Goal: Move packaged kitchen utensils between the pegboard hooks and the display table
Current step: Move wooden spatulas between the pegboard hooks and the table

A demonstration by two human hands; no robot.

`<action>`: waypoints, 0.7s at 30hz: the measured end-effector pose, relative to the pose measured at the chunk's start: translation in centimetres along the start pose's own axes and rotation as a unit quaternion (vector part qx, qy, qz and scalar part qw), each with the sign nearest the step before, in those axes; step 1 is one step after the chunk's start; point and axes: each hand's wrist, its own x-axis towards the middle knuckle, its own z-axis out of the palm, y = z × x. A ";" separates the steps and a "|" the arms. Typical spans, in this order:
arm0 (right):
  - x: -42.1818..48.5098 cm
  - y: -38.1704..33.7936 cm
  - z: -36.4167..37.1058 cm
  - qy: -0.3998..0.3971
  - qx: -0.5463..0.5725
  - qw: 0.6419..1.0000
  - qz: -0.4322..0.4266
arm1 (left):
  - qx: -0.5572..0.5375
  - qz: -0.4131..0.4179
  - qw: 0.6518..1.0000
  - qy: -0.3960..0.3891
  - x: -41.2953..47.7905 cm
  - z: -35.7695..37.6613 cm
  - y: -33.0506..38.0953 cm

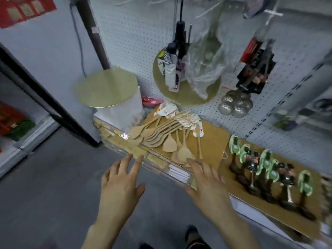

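Two hands reach toward the front of the display table [214, 141], and neither holds anything. The left hand [119, 184] has its fingers spread and straight, with the tips close to the clear plastic rail [159, 163] along the table's edge. The right hand [206, 184] is just as loose, its fingers extending over the rail toward the nearest blades. Whether either hand touches the rail or a blade cannot be told.

The task's goods lie on the table, not on the wall. A pile of wooden spatulas [167, 133] is fanned out with the blades toward the person and the white card tags toward the pegboard [136, 42]. This probably puts the hanging holes on the far side, so a reach past the blades would be needed. To the right, dark-handled utensils with green tags [269, 169] lie in a row, well apart from both hands.

Most hooks [273, 14] high on the pegboard look bare, which suggests room to hang stock. Folded umbrellas [175, 65], a crumpled plastic bag [206, 65] and a cluster of silver balls [235, 105] hang lower down.

Judging by the open palms aimed at the pile, the person seems about to gather spatulas.
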 end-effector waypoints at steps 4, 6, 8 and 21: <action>0.8 1.0 2.8 -0.010 0.043 0.995 0.085 | -0.019 0.061 0.998 -0.028 5.1 1.7 -0.6; 2.2 1.7 4.1 -0.012 0.047 0.993 0.108 | -0.018 0.080 0.996 -0.043 7.3 2.9 -0.6; 4.1 1.9 5.0 -0.024 0.046 0.993 0.109 | -0.013 0.092 0.995 -0.043 9.3 3.9 -0.6; 18.0 6.5 14.6 -0.037 0.158 0.964 0.213 | -0.026 0.195 0.976 -0.092 27.8 16.0 -3.6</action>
